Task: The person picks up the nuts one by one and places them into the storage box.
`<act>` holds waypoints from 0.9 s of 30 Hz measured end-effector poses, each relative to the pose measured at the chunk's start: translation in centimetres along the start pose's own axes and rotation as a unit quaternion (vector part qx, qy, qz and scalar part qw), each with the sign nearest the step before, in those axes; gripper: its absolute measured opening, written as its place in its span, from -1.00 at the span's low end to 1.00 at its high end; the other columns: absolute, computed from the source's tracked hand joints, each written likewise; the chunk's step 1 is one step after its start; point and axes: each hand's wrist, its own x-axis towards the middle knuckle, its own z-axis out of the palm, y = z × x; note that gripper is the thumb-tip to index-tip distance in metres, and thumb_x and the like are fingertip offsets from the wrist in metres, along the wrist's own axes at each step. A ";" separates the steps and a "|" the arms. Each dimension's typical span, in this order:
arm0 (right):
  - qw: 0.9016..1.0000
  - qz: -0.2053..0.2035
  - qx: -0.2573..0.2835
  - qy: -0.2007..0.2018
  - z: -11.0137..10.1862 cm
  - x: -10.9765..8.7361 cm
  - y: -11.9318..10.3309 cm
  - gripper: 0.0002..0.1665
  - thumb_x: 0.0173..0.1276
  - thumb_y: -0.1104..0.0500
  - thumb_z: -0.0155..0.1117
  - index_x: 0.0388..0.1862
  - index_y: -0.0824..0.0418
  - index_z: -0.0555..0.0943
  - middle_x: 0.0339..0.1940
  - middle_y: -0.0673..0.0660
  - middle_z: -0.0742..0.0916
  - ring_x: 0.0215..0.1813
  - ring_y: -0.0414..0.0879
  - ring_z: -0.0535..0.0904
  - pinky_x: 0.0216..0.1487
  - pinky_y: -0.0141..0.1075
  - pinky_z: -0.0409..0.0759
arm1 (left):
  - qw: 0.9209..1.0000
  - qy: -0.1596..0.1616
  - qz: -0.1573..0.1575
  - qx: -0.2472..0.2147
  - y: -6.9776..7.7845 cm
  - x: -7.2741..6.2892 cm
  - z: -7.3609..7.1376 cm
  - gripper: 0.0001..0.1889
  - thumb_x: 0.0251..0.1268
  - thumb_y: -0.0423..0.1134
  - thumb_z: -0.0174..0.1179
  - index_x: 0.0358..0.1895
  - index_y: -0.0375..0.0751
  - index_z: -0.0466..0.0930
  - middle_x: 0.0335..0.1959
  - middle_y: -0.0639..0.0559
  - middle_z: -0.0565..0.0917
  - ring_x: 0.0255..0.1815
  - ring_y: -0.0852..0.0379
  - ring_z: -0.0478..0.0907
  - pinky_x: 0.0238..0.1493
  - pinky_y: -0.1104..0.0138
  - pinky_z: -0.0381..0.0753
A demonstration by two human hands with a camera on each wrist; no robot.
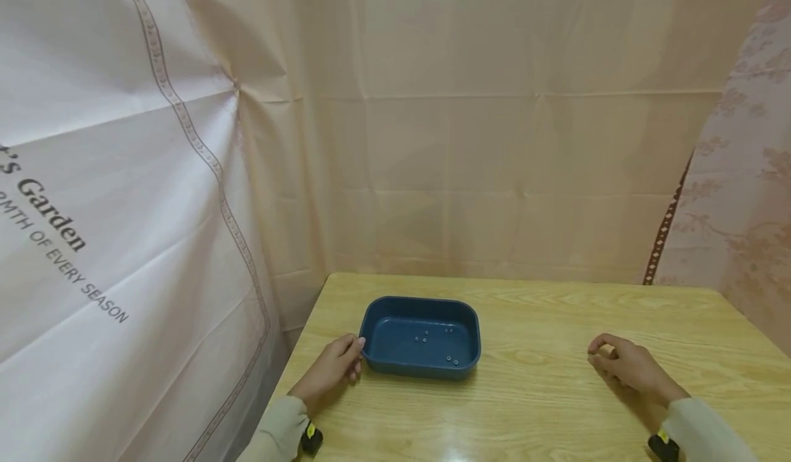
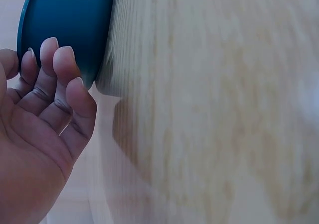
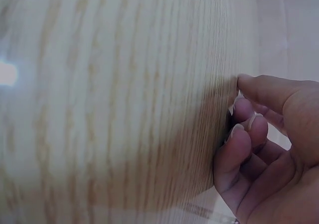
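Note:
A dark blue rectangular tray [image 1: 420,371] stands on the left part of the table. On its floor lie several tiny ring-shaped pieces that look like metal nuts [image 1: 424,340]. My left hand [image 1: 334,367] holds the tray's left end, thumb at the rim and fingers against the outer wall [image 2: 70,25]. Well to the right of the tray, my right hand [image 1: 633,369] is low over the tabletop, thumb and index tips close together at the wood. In the right wrist view its other fingers [image 3: 234,152] are bent; I cannot tell whether something tiny sits between the tips.
The light wood-grain table [image 1: 531,407] reaches back to a beige cloth curtain [image 1: 494,174]. A white printed cloth [image 1: 123,208] hangs along the left side, and a floral one [image 1: 741,208] on the right. Dark wrist devices [image 1: 312,439] sit at both cuffs.

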 end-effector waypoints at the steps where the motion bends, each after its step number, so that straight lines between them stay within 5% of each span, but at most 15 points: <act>1: 1.000 0.003 -0.001 -0.002 0.0 0.0 0.0 -0.67 0.56 0.03 0.28 0.08 0.24 0.53 -0.62 0.04 0.50 -0.68 -0.25 0.27 -0.67 -0.45 0.31 | 1.000 0.000 0.000 0.001 0.0 0.0 0.0 -0.49 0.70 0.07 -0.09 -0.24 -0.38 0.46 -0.47 -0.03 0.57 -0.53 0.13 0.50 -0.50 0.37 0.54; 15: 0.999 0.034 -0.007 -0.009 -0.3 0.1 -0.5 -0.77 0.55 0.10 0.29 -0.24 0.26 0.58 -0.55 0.04 0.56 -0.61 -0.22 0.35 -0.63 -0.42 0.38 | 1.000 -0.003 -0.002 -0.007 0.1 0.0 0.1 -0.52 0.70 0.06 -0.07 -0.28 -0.33 0.45 -0.48 -0.04 0.57 -0.53 0.12 0.50 -0.46 0.36 0.58; 27: 0.999 0.024 -0.010 -0.023 -0.7 0.1 -0.8 -0.71 0.56 0.06 0.28 -0.27 0.27 0.60 -0.56 0.03 0.56 -0.62 -0.25 0.31 -0.62 -0.44 0.34 | 1.000 -0.002 -0.003 -0.016 0.1 0.0 0.0 -0.50 0.68 0.08 -0.06 -0.26 -0.36 0.45 -0.48 -0.04 0.58 -0.52 0.12 0.50 -0.45 0.36 0.59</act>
